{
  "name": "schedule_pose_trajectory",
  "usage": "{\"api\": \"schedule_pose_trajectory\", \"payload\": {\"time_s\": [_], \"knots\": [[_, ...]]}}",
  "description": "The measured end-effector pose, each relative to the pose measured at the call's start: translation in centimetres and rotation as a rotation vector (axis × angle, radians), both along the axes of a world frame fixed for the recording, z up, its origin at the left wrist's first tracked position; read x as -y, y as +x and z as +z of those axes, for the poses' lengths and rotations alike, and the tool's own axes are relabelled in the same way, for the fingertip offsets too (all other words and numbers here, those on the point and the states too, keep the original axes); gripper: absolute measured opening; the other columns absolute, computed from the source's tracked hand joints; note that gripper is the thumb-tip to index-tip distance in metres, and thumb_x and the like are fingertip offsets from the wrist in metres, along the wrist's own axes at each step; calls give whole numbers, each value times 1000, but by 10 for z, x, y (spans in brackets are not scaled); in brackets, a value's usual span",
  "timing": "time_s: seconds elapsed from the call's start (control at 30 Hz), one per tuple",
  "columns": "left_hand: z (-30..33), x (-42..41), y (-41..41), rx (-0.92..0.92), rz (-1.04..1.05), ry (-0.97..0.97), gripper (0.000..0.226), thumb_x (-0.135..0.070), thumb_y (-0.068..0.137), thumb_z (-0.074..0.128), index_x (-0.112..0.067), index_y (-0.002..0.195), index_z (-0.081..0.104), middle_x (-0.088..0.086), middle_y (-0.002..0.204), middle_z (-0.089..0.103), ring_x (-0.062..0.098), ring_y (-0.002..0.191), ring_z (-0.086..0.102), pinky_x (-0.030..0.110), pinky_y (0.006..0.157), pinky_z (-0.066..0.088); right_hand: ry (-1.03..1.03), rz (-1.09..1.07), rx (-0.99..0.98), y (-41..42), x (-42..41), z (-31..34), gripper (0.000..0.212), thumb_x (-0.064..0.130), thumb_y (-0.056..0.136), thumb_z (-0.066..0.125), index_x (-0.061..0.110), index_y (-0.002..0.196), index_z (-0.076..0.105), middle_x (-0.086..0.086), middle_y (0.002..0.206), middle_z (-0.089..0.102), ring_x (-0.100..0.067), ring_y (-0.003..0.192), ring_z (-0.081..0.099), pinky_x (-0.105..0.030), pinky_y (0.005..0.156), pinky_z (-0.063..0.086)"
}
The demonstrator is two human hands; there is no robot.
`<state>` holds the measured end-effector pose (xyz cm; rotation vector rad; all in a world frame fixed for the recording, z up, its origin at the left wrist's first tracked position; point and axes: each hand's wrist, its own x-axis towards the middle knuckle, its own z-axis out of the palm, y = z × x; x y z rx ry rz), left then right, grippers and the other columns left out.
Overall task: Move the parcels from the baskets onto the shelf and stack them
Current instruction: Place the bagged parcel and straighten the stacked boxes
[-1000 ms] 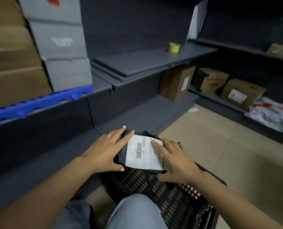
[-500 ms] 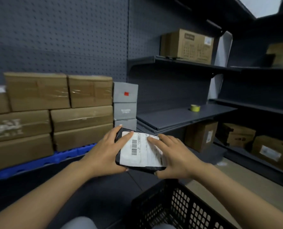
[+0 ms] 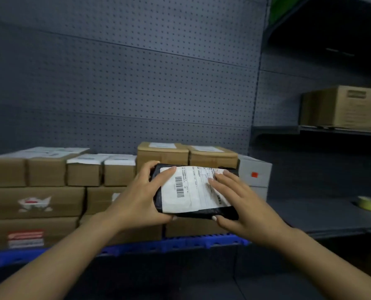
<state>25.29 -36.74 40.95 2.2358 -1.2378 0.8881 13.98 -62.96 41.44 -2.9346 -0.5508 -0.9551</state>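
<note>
Head view: left hand (image 3: 137,200) and right hand (image 3: 243,204) grip a black parcel (image 3: 193,191) by its ends, fingers (image 3: 167,173) curled over its white label, in the air before stacked boxes (image 3: 50,187) on the shelf (image 3: 180,245). Pegboard (image 3: 137,83) stands behind.

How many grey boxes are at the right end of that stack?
2. The red-marked grey box tops the stack's right end; the plain grey box sits right beneath it. The right hand may hide more below.
</note>
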Motion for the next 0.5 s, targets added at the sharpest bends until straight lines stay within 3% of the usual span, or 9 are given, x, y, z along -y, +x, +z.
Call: {"api": "schedule_pose_trajectory", "payload": {"time_s": [0.17,0.3,0.4,0.5], "knots": [[22,-62,14,10,176,-11,107,-65,58,74,-36,147,22,-5,148,8,19,135,23,32,102,37,-30,123,115,50,-44,10,71,57,86,41,34,150,20,9,159,16,-11,148,1,-36,117,19],[38,-106,25,-9,250,-17,102,-52,63,80,-43,145,19,-9,151,3,14,137,21,29,102,36,-31,227,142,88,-80,22,75,42,86,60,31,150,22,6,159,16,-14,148,1,-35,116,16],[48,-131,35,-58,299,-60,97,-45,69,80,-53,139,13,-12,157,-9,2,137,10,25,107,27,-12,280,224,116,-108,36,72,26,83,71,25,145,35,-2,153,32,-23,146,16,-37,112,22],[59,-148,49,-58,371,-110,86,-41,76,76,-52,139,20,-13,158,-9,0,134,9,28,110,26,12,323,268,146,-133,50,63,23,83,72,21,139,43,-7,147,42,-30,142,28,-41,110,26]]}}
